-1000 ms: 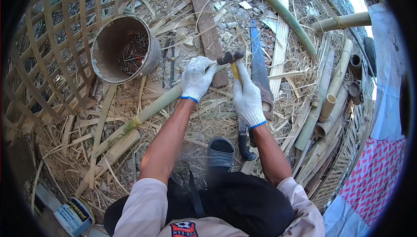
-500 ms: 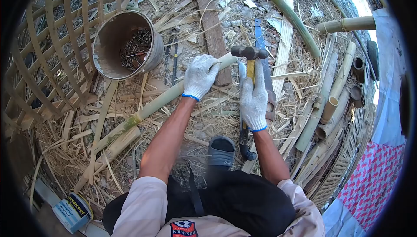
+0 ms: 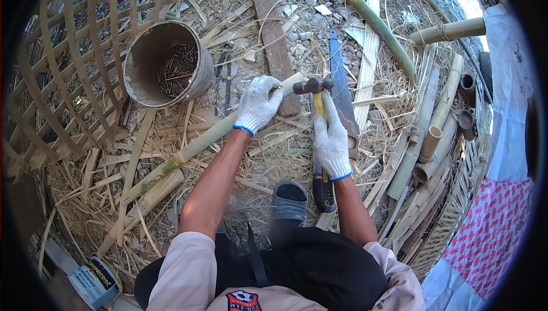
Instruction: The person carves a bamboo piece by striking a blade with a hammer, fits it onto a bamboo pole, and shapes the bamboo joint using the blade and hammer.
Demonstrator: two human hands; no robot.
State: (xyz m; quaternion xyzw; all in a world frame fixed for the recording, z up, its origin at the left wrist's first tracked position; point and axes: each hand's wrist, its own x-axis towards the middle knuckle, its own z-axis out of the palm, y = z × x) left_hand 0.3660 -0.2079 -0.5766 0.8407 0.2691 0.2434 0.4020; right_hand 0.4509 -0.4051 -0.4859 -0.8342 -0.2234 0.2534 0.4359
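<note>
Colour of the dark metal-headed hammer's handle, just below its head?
The handle is yellow there; best seen in the head-camera view.

Yellow-handled hammer (image 3: 313,86) near slanted green bamboo pole (image 3: 208,138)

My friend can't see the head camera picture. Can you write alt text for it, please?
A person's gloved right hand holds a hammer close to the end of a bamboo pole, which the gloved left hand grips. Ahead on the left is a bucket of what look like nails; a saw lies near the right hand.
</note>
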